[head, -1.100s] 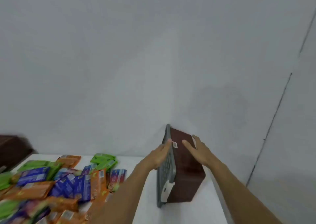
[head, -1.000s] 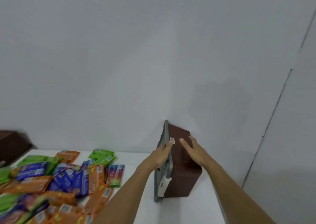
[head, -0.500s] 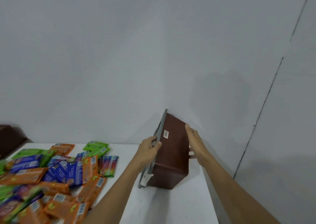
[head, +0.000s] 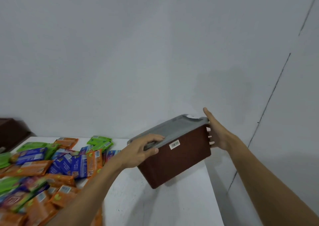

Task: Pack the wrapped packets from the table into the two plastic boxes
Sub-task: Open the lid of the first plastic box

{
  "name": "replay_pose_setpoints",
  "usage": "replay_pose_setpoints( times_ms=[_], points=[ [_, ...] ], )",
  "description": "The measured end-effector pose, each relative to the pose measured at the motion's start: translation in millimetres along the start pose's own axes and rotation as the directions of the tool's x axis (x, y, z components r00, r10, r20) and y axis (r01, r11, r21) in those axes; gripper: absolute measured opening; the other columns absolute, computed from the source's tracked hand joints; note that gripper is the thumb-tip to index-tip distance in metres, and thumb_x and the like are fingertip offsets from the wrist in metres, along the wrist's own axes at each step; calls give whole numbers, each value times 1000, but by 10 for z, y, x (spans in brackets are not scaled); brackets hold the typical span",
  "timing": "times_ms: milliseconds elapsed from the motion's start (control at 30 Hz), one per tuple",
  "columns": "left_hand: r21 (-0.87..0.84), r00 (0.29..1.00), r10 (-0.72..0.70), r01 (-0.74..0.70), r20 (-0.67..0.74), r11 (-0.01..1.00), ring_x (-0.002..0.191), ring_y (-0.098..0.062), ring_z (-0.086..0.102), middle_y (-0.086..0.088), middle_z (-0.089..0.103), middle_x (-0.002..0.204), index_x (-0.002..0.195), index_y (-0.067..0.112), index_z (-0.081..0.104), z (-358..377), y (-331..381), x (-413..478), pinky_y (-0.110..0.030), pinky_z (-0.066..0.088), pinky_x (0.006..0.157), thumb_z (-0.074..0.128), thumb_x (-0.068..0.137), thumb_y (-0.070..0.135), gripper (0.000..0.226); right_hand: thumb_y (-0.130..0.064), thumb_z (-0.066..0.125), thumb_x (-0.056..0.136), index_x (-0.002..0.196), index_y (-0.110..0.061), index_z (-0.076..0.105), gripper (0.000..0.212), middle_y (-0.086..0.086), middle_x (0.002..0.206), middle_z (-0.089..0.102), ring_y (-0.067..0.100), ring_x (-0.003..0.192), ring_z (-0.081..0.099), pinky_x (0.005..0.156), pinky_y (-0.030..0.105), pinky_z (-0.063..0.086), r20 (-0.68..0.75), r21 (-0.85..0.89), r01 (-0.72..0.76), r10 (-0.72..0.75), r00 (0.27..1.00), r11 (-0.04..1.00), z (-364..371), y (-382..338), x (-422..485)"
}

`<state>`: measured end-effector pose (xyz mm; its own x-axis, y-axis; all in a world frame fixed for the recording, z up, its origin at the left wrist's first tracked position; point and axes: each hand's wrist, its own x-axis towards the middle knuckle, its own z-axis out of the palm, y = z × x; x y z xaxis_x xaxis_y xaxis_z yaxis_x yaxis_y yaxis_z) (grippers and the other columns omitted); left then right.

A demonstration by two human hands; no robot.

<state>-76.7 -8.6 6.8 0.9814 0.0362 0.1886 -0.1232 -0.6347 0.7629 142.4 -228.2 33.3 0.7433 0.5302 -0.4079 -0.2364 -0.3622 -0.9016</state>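
Box [head: 179, 158] turned lid-up, left hand [head: 138, 151] gripping rim, right hand [head: 218, 134] clasping end

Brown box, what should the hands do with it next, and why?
Probably set the brown box flat on the table: the left hand and right hand hold it tilted, its grey lid is on, and the packets lie outside it.

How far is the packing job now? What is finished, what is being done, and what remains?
Done: nothing looks packed yet. In hand: the left hand and the right hand hold the brown box tilted over the table, grey lid on. Left: take off the lid, then move the heap of packets into it and into the dark box at the far left.
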Motion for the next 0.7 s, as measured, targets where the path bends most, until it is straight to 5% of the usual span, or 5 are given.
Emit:
replay_pose_setpoints(
  times_ms=[167,300,500,700],
  points=[
    [63,992,-33,25,119,998,127,8,43,17,53,136,126,21,60,-35,-210,-196,-13,30,109,63,92,18,35,-82,60,66,118,-21,59,80,16,123,61,39,107,63,85,52,56,33,-48,-122,124,992,991,11,338,8],
    [123,973,-67,40,221,992,124,18,37,22,45,139,125,23,63,58,-272,-282,0,26,99,65,91,18,35,-69,62,79,109,-18,64,59,12,110,67,31,93,68,66,39,58,-68,-194,-110,98,993,975,144,689,30],
    [182,954,-80,28,289,983,126,6,37,23,38,138,117,39,65,325,-387,-450,-20,35,106,69,87,29,32,-56,62,87,111,-8,58,55,7,111,65,23,94,63,80,37,54,-162,-400,26,-99,982,916,266,1102,45],
    [268,968,-78,11,237,963,136,9,19,26,33,143,117,49,59,529,-511,-633,-23,21,115,64,87,45,31,-59,56,89,119,-8,49,59,6,109,55,26,97,55,80,35,44,-244,-495,20,-162,956,868,350,1283,-9]
  ],
)
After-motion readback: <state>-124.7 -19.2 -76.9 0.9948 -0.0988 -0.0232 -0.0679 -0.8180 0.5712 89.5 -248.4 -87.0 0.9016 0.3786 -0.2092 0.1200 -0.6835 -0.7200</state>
